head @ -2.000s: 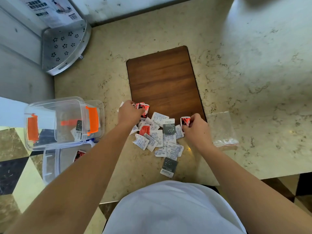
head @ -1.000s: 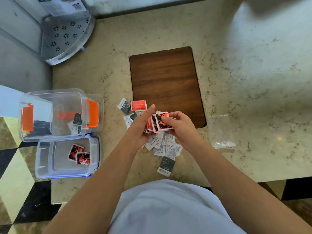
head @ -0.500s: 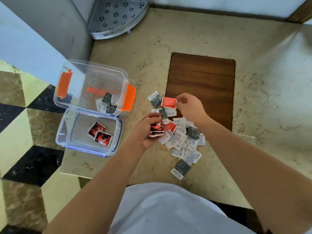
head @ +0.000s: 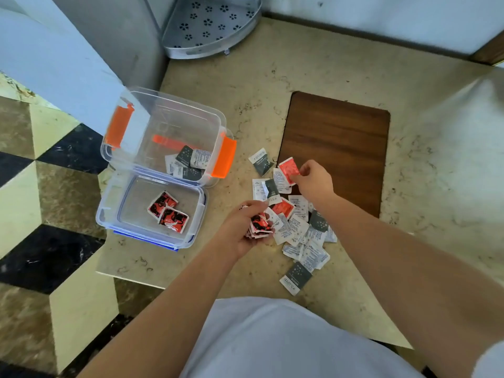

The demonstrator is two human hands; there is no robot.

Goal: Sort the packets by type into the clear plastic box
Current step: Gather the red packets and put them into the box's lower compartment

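Beige marble tabletop (head: 272, 77), corner position; checkered floor (head: 41, 186) visible past its left edge.

Nearest: white shirt (head: 272, 336) at bottom of view, both forearms reaching forward.

Loose pile of packets (head: 300, 233) on the tabletop, mostly white, some dark grey, a few red. One dark grey packet (head: 296, 276) lies at the near edge of the pile.

Left hand (head: 242, 227) curled around a small stack of red-and-black packets (head: 259, 225), held just at the left side of the pile.

Right hand (head: 313, 181) farther in, fingertips pinching a red packet (head: 289, 171) by its edge; whether it is lifted clear of the pile cannot be told from this angle.

Left of the pile: shallow clear tray (head: 109, 214), possibly the lid, containing red-and-black packets (head: 169, 211). Directly behind it and touching, the clear plastic box (head: 191, 110) with orange latches (head: 225, 156), containing dark grey and white packets (head: 188, 162) in its near right corner.

Single dark grey packet (head: 261, 161) lies apart, between box and wooden board (head: 341, 137). Board lies flat beyond the pile.

Farthest: perforated metal corner shelf (head: 212, 25) against the wall.
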